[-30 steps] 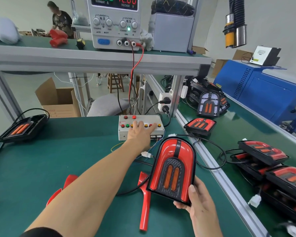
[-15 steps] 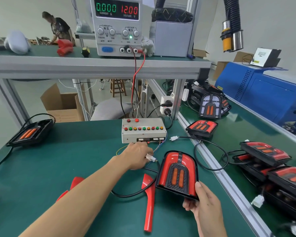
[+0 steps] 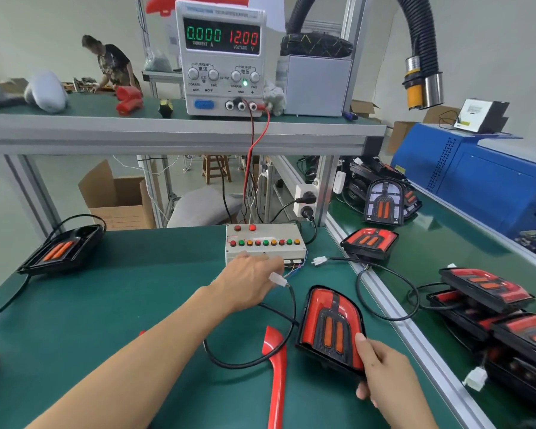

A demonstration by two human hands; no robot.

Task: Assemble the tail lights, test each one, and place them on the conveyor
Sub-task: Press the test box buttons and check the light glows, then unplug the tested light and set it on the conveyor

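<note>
Green desk (image 3: 136, 305) with a dark tail light (image 3: 63, 247) at far left, left hand (image 3: 248, 281) pinching a white plug (image 3: 277, 279) before the button box (image 3: 265, 246), right hand (image 3: 384, 371) fingers gripping a red tail light (image 3: 330, 325), finished lights (image 3: 486, 287) on the conveyor (image 3: 430, 243) at right.

The tail light (image 3: 330, 328) is held up off the bench by the right hand (image 3: 384, 373); its connector (image 3: 277, 279) is pinched in the left hand (image 3: 248, 281) — just before the test box (image 3: 265, 246). A trim piece (image 3: 276, 373) lies between both hands.
</note>
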